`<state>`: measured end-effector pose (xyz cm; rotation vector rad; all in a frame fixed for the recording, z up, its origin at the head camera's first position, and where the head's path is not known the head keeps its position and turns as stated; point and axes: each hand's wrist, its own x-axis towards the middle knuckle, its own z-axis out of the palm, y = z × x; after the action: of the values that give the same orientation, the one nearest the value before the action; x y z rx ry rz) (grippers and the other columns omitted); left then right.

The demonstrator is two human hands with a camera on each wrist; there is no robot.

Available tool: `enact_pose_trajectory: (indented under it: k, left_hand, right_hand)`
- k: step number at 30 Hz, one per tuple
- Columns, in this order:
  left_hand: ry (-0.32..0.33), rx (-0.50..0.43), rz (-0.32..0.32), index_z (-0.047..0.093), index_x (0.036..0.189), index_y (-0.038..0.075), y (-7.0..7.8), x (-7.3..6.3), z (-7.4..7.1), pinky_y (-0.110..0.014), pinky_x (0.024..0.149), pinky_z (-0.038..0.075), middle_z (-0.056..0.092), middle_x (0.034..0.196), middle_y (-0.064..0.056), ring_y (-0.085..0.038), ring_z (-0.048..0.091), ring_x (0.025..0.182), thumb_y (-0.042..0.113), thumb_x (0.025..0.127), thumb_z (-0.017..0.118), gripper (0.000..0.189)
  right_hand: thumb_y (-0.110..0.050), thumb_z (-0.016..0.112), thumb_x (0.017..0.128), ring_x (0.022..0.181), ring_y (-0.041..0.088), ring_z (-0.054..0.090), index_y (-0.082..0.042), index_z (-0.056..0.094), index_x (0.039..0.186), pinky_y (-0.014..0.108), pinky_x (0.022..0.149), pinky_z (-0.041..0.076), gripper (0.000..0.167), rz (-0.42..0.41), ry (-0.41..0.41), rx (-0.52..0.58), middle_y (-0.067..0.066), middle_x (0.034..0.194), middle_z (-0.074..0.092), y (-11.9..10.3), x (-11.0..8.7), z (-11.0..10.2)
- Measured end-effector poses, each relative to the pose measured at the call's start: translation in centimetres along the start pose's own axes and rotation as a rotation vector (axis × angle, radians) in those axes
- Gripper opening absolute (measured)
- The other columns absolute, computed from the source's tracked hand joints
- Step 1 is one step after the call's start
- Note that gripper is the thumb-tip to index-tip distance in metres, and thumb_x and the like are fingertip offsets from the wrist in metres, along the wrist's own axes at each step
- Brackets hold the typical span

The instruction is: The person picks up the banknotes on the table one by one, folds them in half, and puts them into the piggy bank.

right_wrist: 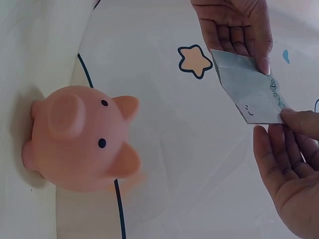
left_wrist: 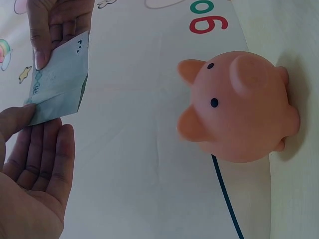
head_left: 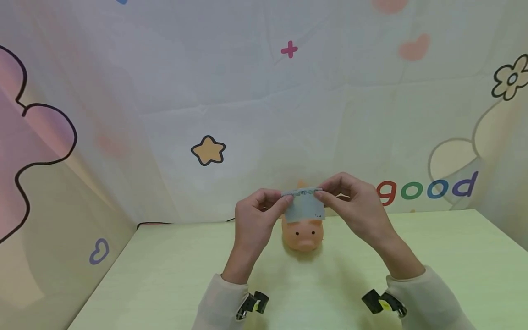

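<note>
A folded pale blue-green banknote (head_left: 304, 208), printed with small dark marks, is held up between both hands. My left hand (head_left: 256, 220) pinches its left end between thumb and fingers. At the opposite end my right hand (head_left: 360, 211) pinches it the same way. In the left wrist view, the left thumb lies on top of the banknote (left_wrist: 60, 82) with the fingers beneath. Behind and below it on the table stands an orange-pink piggy bank (head_left: 303, 236), facing me. The banknote hides the top of the pig in the head view; neither hand touches the pig.
A pale yellow-green table (head_left: 165, 275) carries the pig near its back edge. Behind it hangs a light printed backdrop (head_left: 247, 114) with a star, hearts and coloured letters. Small dark cameras are strapped at both sleeves. A thin dark cable (head_left: 154, 223) shows at the table's back left.
</note>
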<state>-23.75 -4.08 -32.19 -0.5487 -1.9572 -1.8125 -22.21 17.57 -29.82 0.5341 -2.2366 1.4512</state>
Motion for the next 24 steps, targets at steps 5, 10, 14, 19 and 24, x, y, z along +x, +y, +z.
enact_pose_trajectory:
  k: [5,10,14,19,24]
  left_hand:
    - [0.005,-0.003,0.013,0.079,0.096,0.001,0.04,0.05,-0.05,-0.022,0.064,0.052,0.075,0.084,-0.005,-0.015,0.067,0.075,0.012,0.093,0.084,0.013]
    - [0.003,-0.005,0.015,0.08,0.096,0.0,0.04,0.06,0.01,-0.022,0.065,0.055,0.075,0.084,-0.006,-0.017,0.069,0.075,0.012,0.093,0.084,0.013]
    - [-0.004,-0.009,0.011,0.08,0.098,0.0,0.0,0.08,0.03,-0.022,0.068,0.057,0.075,0.085,-0.006,-0.02,0.071,0.077,0.012,0.094,0.083,0.013]
    - [-0.021,-0.009,-0.001,0.079,0.098,0.001,-0.14,0.04,0.05,-0.023,0.07,0.055,0.075,0.087,-0.005,-0.019,0.07,0.079,0.013,0.093,0.084,0.014]
    - [-0.057,0.007,-0.013,0.077,0.098,0.002,-0.29,-0.12,0.14,-0.025,0.071,0.053,0.074,0.088,-0.004,-0.017,0.068,0.081,0.015,0.092,0.086,0.017]
  right_hand:
    - [-0.011,0.078,0.098,0.093,0.02,0.07,-0.002,0.073,0.109,0.023,0.084,0.06,0.015,-0.011,0.002,-0.007,0.008,0.101,0.074,0.06,-0.05,0.05]
    - [-0.01,0.079,0.098,0.092,0.019,0.07,-0.003,0.073,0.108,0.023,0.084,0.059,0.014,-0.025,0.011,-0.018,0.007,0.101,0.074,0.18,0.05,0.07]
    - [-0.01,0.079,0.098,0.092,0.02,0.07,-0.002,0.073,0.108,0.023,0.083,0.06,0.014,-0.029,0.015,-0.02,0.007,0.101,0.074,0.22,0.13,0.01]
    - [-0.011,0.078,0.099,0.093,0.02,0.07,-0.002,0.073,0.109,0.021,0.084,0.059,0.014,-0.019,0.023,-0.035,0.008,0.102,0.074,0.14,0.1,-0.06]
    - [-0.009,0.078,0.098,0.091,0.019,0.07,-0.002,0.072,0.108,0.021,0.085,0.059,0.013,-0.028,0.023,-0.026,0.008,0.1,0.074,0.01,0.07,0.03]
